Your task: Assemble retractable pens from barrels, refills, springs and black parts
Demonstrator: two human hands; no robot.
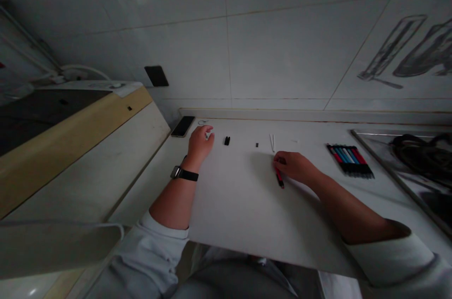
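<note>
My left hand (200, 143), a watch on its wrist, is closed at the back left of the white tabletop (229, 205). Something tiny and pale shows between its thumb and fingers, too small to name. A ring-shaped item (202, 122) lies just behind it, with black pieces (227, 141) to its right. My right hand (291, 165) grips a red and black pen (279, 178), whose lower end points toward me. Two thin white sticks (272, 142) lie just beyond that hand. Between the hands rests a very small dark part (257, 145).
Several red, blue and white pens (349, 160) lie in a row at the right. Past them, a metal-edged tray or recess (391, 174) contains dark cables (416, 148). A phone (183, 126) lies at the back left, beside a large pale cabinet-like unit (120, 148). A tiled wall (282, 59) stands behind.
</note>
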